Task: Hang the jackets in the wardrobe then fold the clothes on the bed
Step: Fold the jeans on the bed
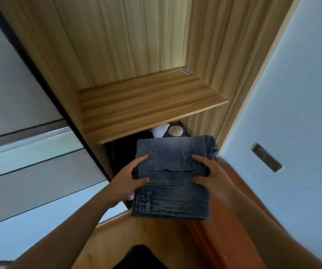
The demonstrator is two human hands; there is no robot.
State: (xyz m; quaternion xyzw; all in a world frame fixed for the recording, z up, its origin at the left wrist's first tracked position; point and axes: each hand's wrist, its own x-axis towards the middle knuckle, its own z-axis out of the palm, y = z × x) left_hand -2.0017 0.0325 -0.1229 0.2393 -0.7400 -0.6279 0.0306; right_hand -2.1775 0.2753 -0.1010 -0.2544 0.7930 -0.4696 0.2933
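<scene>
Wooden shelf (152,105) above jeans (171,179), clothes (159,131) behind

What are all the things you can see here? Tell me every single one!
wardrobe: one, light wood, open, straight ahead
shelf: one, light wood, inside the wardrobe
folded jeans: one, blue denim, held in front of the opening below the shelf
white cloth: one, white, under the shelf, behind the jeans
round thing: one, beige, beside the white cloth; too blurred to name
sliding door: one, grey and pale blue, left of the opening
right door: one, pale blue, right of the opening
handle: one, dark, set into the right door
left hand: one, grips the jeans' left edge
right hand: one, grips the jeans' right edge
</scene>
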